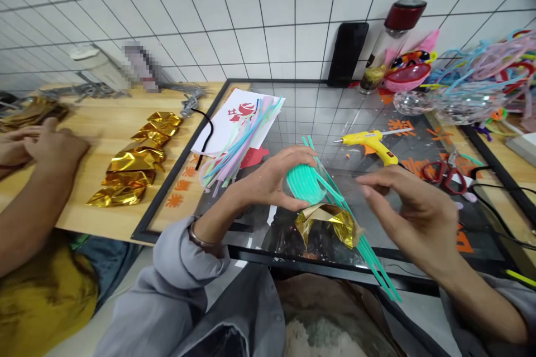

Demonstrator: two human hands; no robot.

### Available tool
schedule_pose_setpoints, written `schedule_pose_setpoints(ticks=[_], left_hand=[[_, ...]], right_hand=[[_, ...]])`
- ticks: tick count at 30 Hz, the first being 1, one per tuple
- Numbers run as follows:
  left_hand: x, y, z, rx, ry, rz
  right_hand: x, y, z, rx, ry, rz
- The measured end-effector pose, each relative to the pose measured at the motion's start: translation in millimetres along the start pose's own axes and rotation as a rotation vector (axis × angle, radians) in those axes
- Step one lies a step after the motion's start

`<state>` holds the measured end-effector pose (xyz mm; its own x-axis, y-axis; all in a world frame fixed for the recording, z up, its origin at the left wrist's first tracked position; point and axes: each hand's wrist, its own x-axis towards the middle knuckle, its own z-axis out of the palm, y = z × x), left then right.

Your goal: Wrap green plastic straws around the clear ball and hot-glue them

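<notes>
My left hand (274, 178) is closed around a bundle wound with teal pipe cleaners (307, 184), with crumpled gold foil (330, 222) hanging under it. Long teal ends run down to the lower right. My right hand (412, 209) hovers just right of the bundle, fingers stretched out and apart, holding nothing that I can see. Both hands are above a glass-topped work surface (310, 106).
A yellow glue gun (372, 144) lies behind my hands. Pastel pipe cleaners (238, 142) rest on a white sheet. Red scissors (446, 174) sit at right, gold foil pieces (136, 164) on the wooden table at left, where another person's hands (37, 145) work. Colourful craft clutter fills the back right.
</notes>
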<state>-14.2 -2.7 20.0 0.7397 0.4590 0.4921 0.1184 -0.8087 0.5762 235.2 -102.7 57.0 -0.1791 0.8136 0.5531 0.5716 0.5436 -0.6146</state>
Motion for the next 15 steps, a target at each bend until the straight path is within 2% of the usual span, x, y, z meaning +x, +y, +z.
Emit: schedule_pose_setpoints(ticks=[1, 3, 7, 11, 15], left_hand=[[0, 1, -0.3, 0.001, 0.001, -0.002], [1, 2, -0.8, 0.003, -0.004, 0.004], [2, 3, -1.4, 0.015, 0.001, 0.002], [1, 3, -2.4, 0.016, -0.008, -0.043], [0, 2, -2.8, 0.000, -0.014, -0.056]], right_hand=[[-6, -4, -5, -0.026, 0.022, 0.046], [-19, -10, -8, -0.106, -0.032, 0.056], [-41, -13, 10, -0.258, -0.107, -0.006], [-53, -10, 26, -0.225, -0.158, -0.119], [-61, -9, 24, -0.197, -0.187, -0.154]])
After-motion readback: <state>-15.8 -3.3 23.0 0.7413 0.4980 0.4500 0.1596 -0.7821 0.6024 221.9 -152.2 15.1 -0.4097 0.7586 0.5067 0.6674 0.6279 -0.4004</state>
